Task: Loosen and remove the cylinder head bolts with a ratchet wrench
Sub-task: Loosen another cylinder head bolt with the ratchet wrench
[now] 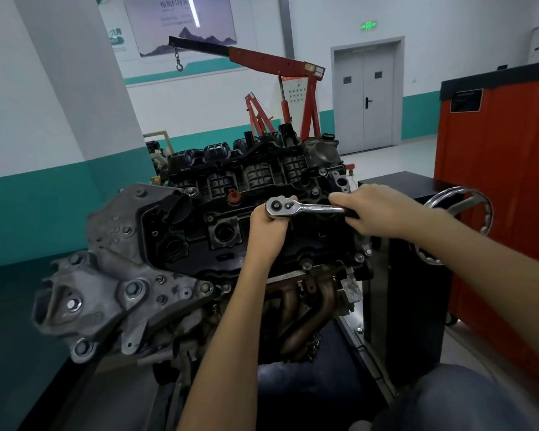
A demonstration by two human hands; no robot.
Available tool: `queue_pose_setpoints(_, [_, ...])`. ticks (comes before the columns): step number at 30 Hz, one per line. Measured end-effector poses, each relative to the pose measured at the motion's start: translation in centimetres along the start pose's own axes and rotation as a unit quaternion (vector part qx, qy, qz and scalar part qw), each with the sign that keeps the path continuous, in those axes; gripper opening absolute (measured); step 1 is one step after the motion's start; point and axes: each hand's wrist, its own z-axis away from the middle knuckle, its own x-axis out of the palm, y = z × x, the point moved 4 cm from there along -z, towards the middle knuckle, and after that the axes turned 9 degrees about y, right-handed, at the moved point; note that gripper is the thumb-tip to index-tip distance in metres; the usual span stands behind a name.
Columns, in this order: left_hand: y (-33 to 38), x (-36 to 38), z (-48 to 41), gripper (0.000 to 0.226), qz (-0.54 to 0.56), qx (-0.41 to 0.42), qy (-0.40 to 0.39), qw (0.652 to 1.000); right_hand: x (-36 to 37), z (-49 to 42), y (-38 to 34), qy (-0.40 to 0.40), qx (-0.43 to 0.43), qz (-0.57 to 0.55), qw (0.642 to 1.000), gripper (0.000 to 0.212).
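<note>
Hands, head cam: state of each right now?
left hand: closed, gripping the head end of the ratchet wrench.
right hand: closed, gripping the handle of the ratchet wrench.

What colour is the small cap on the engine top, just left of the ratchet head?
The cap is dull red; the head view shows it.

Bright, even overhead light fills the workshop; a strip lamp glares off the wall poster and glints on the ratchet wrench. Wide-angle distortion bends the edges, the handwheel blurs, shadow pools beneath the engine.
</note>
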Motion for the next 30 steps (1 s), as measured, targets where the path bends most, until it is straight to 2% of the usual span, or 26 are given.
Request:
queue_pose_setpoints(3, [-0.3, 0.1, 0.7, 0.042, 0.036, -0.008, 0.048, 0.998, 1.9, 3.2, -3.0, 0.036, 0.1, -0.12, 0.987, 0.017])
queue_pose_setpoints(6, [0.3, 0.8, 0.9, 0.048, 0.037, 0.005, 0.067, 0.997, 4.4, 6.3, -8.4, 0.093, 0.225, -0.3, 0.922, 0.026])
queue_pose_setpoints(10, [0.1, 0.5, 0.6, 0.05, 0.03, -0.015, 0.081, 0.996, 6.9, 5.2, -15.4, 0.115, 0.281, -0.42, 0.855, 0.024])
queue_pose_setpoints(11, [-0.1, 0.3, 0.4, 0.049, 0.033, -0.024, 0.077, 0.996, 7.0, 5.0, -15.5, 0.104, 0.282, -0.428, 0.852, 0.023])
queue_pose_setpoints(12, [-0.4, 0.1, 0.2, 0.048, 0.034, -0.028, 0.063, 0.997, 6.8, 5.1, -14.6, 0.09, 0.274, -0.412, 0.864, 0.024])
queue_pose_setpoints(15, [-0.5, -0.1, -0.2, 0.054, 0.005, -0.002, -0.016, 1.0, 5.0, 5.6, -8.6, 0.02, 0.198, -0.314, 0.928, 0.031])
queue_pose_setpoints(18, [-0.1, 0.2, -0.4, 0.049, -0.038, 0.02, -0.036, 0.998, 1.5, 3.1, -1.7, -0.049, 0.078, -0.121, 0.988, 0.028])
queue_pose_setpoints(20, [0.0, 0.0, -0.3, 0.043, -0.031, 0.025, 0.0, 0.999, -0.6, 0.5, 0.0, -0.036, 0.008, -0.01, 0.999, 0.026])
queue_pose_setpoints(22, [-0.3, -0.3, -0.1, 0.037, 0.009, 0.012, 0.039, 0.999, -0.9, -0.5, -0.3, -0.014, 0.005, 0.011, 1.0, 0.026])
queue_pose_setpoints(25, [-0.6, 0.0, 0.4, 0.044, 0.049, 0.0, 0.054, 0.997, 1.6, 3.0, -3.0, 0.011, 0.106, -0.092, 0.99, 0.019])
queue_pose_setpoints(28, [-0.3, 1.1, 0.9, 0.051, 0.047, 0.008, 0.074, 0.996, 4.6, 6.5, -8.4, 0.06, 0.236, -0.314, 0.918, 0.024])
queue_pose_setpoints(30, [-0.4, 1.2, 0.6, 0.053, 0.04, 0.004, 0.097, 0.994, 6.1, 6.3, -12.3, 0.093, 0.274, -0.384, 0.877, 0.024])
